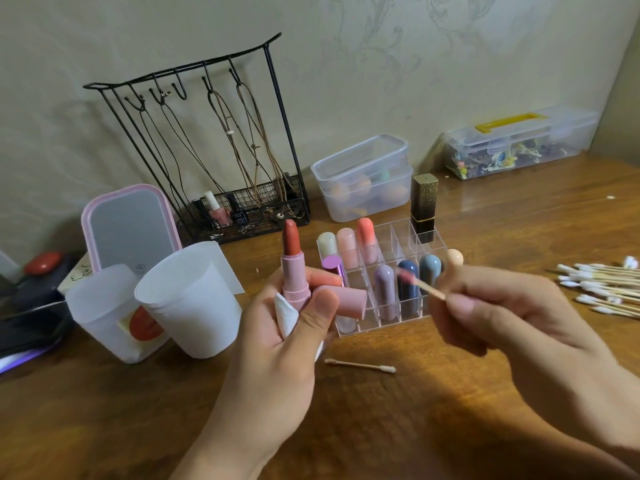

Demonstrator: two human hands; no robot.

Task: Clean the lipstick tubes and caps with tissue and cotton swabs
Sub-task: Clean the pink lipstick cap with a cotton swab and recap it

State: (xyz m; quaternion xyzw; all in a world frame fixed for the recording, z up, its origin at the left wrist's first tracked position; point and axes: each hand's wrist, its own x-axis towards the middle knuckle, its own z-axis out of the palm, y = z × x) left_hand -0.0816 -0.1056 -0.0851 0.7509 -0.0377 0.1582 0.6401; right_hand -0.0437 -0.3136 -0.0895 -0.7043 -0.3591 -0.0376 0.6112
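I see my left hand (294, 327) gripping an uncapped pink lipstick tube (292, 271) upright, red bullet up, with its pink cap (346, 301) and a folded tissue (285, 313) pinched in the same fingers. My right hand (502, 313) pinches a cotton swab (424, 285) by its wooden stick; the pink-stained tip points toward 10 o'clock, close to the tube but apart from it.

Directly behind both hands, at 12 o'clock, stands a clear acrylic organizer (398, 244) holding capped lipsticks in pastel and dark colours; my fingers hide part of its front row. A black-and-gold lipstick (423, 206) stands in its back right compartment. One used swab (360, 365) lies on the table (450, 410) between my wrists. A heap of clean swabs (602, 289) lies at 3 o'clock. At 9 o'clock sit two white cups (187, 299), a pink-framed mirror (130, 226) behind them. A black wire rack (214, 150) stands at 11 o'clock and lidded clear boxes (363, 178) at 12 to 1 o'clock, along the wall.
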